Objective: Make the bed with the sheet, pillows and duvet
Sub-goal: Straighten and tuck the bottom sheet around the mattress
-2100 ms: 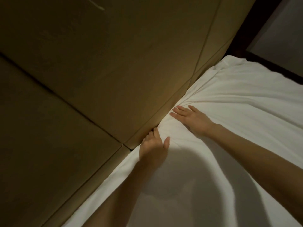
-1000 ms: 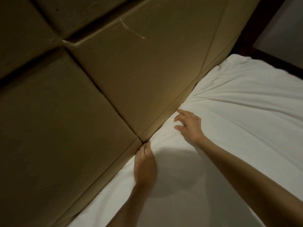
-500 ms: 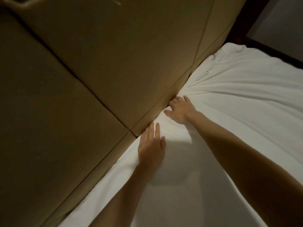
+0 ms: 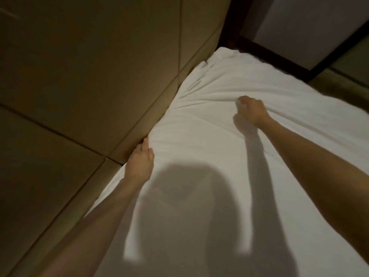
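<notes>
A white sheet (image 4: 199, 140) covers the mattress, with creases fanning toward the far corner by the headboard. My left hand (image 4: 139, 162) lies on the sheet's edge where it meets the padded headboard (image 4: 99, 66), its fingertips reaching into the gap. My right hand (image 4: 252, 110) is out over the middle of the bed, fingers curled, pinching up a small fold of the sheet. No pillows or duvet are in view.
The tan padded headboard panels fill the left of the view. Past the bed's far corner runs a dark frame (image 4: 279, 56) with a pale wall panel (image 4: 309, 27) behind it. My shadow falls across the near part of the sheet.
My right hand has left the headboard gap, moved right over the bed and closed on a fold of sheet. My left hand has slid up to the headboard edge.
</notes>
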Demonstrator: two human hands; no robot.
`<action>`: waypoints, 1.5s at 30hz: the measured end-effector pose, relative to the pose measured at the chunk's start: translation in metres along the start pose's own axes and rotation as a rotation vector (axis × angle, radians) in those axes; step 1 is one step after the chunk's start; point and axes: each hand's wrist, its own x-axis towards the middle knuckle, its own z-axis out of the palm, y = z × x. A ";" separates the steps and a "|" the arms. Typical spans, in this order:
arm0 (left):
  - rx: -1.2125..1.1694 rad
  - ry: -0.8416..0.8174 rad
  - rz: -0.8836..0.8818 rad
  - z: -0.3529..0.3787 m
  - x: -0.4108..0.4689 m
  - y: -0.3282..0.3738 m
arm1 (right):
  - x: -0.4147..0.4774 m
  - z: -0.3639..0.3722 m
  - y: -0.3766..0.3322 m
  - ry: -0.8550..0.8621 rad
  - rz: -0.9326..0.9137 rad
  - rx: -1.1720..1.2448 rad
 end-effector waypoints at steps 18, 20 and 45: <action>0.700 -0.085 0.498 -0.019 0.075 0.226 | -0.031 -0.046 0.171 0.083 0.299 0.164; 0.641 -0.042 0.538 -0.010 0.084 0.248 | -0.033 -0.043 0.194 0.068 0.345 0.156; 0.214 -0.161 0.615 0.052 0.177 0.351 | 0.018 -0.001 0.268 0.596 0.374 0.354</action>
